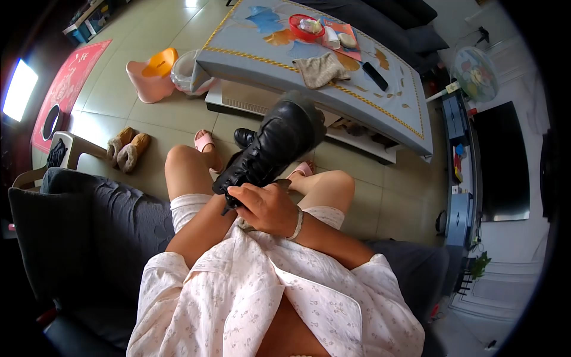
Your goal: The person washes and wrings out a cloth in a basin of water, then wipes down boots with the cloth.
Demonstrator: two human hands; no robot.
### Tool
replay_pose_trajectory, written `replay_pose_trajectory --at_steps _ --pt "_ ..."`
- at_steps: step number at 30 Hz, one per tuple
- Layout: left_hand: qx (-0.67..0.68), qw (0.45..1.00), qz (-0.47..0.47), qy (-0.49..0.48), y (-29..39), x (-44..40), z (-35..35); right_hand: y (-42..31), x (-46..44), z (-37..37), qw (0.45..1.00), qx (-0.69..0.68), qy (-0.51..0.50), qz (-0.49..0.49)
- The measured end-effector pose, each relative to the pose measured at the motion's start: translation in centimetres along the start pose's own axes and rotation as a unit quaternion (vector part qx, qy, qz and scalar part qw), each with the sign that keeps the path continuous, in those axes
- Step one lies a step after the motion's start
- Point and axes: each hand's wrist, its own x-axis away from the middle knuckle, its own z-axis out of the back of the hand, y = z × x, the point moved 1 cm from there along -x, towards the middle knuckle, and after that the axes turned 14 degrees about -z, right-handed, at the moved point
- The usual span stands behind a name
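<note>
A black lace-up boot (270,143) is held up above my lap, tilted, with its laces showing and its toe end pointing away from me. My right hand (270,208), with a bracelet at the wrist, is closed on the boot's near end. My left forearm reaches to the same end of the boot. My left hand is hidden behind the boot and my right hand, so its fingers do not show. Beyond my knees, a second black boot (244,138) is partly visible on the floor.
A low table (238,59) in front carries a grey cloth (321,70), a phone (375,76) and a red basket (294,28). Fur-lined slippers (134,152), a pink potty seat (143,80) and a plastic stool (74,149) are on the left. A fan (474,72) stands right.
</note>
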Motion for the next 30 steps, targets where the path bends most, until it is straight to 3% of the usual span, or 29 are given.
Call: replay_pose_trajectory --at_steps 5,13,16,17,21,22,23,26,29,30 --pt "-0.027 0.997 -0.073 0.009 1.3 -1.5 -1.8 -0.2 0.2 1.2 0.999 -0.043 -0.024 -0.022" --pt "-0.033 0.987 -0.155 0.03 4.3 -1.5 -3.0 -1.0 -0.2 -0.7 0.995 -0.083 0.0 0.046" --pt "-0.035 0.985 -0.168 0.035 5.3 -1.7 -3.0 -0.3 1.4 0.0 0.973 -0.207 -0.021 -0.097" --pt "-0.039 0.984 -0.17 0.034 5.4 -1.7 -2.8 0.2 2.0 0.1 0.973 -0.211 -0.025 -0.094" --pt "-0.046 0.984 -0.165 0.038 5.5 -1.3 -2.7 2.5 3.1 0.9 0.889 -0.292 0.062 -0.349" --pt "-0.046 0.985 -0.163 0.041 5.5 -1.2 -2.6 4.1 3.3 0.1 0.821 -0.418 0.109 -0.374" --pt "-0.045 0.985 -0.163 0.043 5.5 -1.1 -2.5 6.4 4.0 -0.2 0.804 -0.428 0.109 -0.398" --pt "-0.042 0.984 -0.164 0.051 5.3 -0.9 -2.1 9.7 6.2 -0.5 0.631 -0.6 0.147 -0.469" --pt "-0.049 0.985 -0.155 0.053 5.0 -0.6 -1.9 7.6 5.3 1.5 0.587 -0.642 0.154 -0.468" --pt "-0.053 0.986 -0.149 0.051 4.7 -0.6 -2.2 7.2 5.2 2.4 0.606 -0.651 0.141 -0.434"
